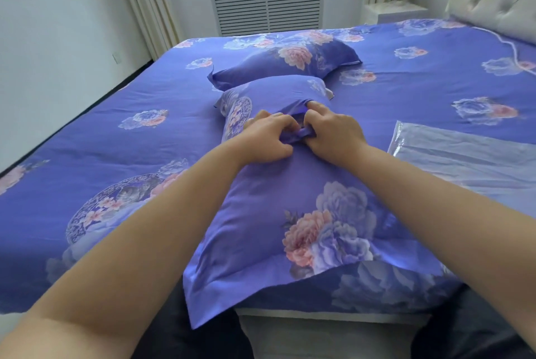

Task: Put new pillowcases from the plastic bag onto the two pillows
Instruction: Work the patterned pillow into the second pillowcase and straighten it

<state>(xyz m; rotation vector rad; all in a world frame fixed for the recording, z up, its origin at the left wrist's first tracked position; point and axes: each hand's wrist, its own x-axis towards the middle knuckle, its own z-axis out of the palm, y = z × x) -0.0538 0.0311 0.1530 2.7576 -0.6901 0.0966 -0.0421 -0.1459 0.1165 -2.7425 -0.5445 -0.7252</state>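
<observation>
The near purple floral pillow [290,213] overhangs the bed edge. Both hands, left hand [268,138] and right hand [333,133], close together, pinch bunched pillowcase fabric mid-pillow; fingertips are partly hidden. The flat clear plastic bag [464,155], cut off right, has unclear contents. The second covered floral pillow [290,59] lies beyond.

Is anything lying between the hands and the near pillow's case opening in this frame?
Nothing visible does. The left hand and right hand both grip the folded fabric at the opening of the near pillow. The plastic bag lies to the right, the far pillow beyond.
</observation>
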